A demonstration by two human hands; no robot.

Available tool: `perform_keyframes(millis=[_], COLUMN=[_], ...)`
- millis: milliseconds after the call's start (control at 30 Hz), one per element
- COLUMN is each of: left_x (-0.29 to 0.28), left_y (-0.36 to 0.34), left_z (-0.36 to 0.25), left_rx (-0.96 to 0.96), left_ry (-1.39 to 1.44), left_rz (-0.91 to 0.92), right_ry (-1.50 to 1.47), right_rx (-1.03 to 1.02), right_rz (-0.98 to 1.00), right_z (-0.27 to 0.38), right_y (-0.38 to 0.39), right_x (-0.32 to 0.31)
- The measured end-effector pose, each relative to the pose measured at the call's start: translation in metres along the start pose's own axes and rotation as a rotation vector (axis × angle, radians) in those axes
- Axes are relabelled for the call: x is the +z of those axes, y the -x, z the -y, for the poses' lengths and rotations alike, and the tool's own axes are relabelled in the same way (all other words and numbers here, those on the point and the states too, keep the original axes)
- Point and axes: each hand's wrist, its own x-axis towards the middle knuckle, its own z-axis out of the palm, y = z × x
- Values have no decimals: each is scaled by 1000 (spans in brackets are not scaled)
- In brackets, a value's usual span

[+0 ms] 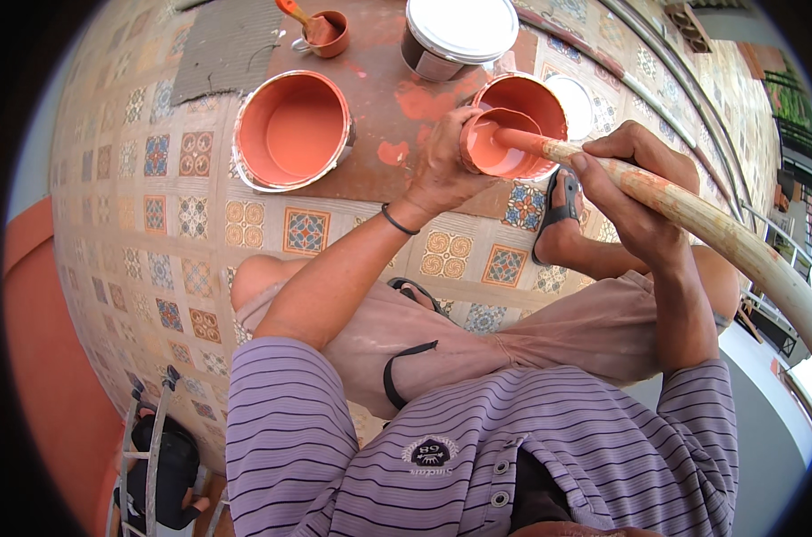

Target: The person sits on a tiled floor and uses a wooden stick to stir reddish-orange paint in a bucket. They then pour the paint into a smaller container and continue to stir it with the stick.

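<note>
My left hand (437,174) grips a small round cup (511,119) with orange paint inside, tilted so its mouth faces up towards me. My right hand (643,183) is closed round a long, paint-smeared wooden pole (728,228). The pole's orange-coated end reaches into the cup. Just behind the cup stands a paint bucket (553,103), its inside coated orange and its bottom partly hidden. To the left, a larger bucket (252,139) with a white, paint-streaked rim holds orange paint.
A white-lidded paint tub (459,22) and a small mug (339,40) with a paintbrush (294,11) stand at the back on a paint-spotted brown board (379,107). Grey corrugated sheet (222,54) lies left. Pipes (652,85) run along the right. A person (169,470) is by a ladder (153,438), lower left.
</note>
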Motion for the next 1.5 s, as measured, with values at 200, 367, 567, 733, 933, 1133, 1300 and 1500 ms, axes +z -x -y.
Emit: perform_keyframes(millis=[200,367,567,733,933,1133,1300,1500], left_x=[3,2,3,3,2,0,2,1], left_y=[1,0,0,0,0,1,0,0], left_z=[-2,0,2,1,0,0,0,0], left_rx=[-40,-2,-40,14,-23,1,-74,-11], left_ry=[20,30,31,12,13,-2,70,-10], left_rz=[-3,-1,8,-9,5,6,25,-1], right_ry=[-47,62,154,81,-81,46,-110,-15], right_rx=[-10,-84,-232,-53,96,66,106,131], right_rz=[5,11,89,17,24,32,-63,60], right_z=[1,2,2,6,11,10,5,4], right_y=[0,0,-3,-7,-9,-6,-6,-6], right_x=[2,0,0,2,3,0,3,-1])
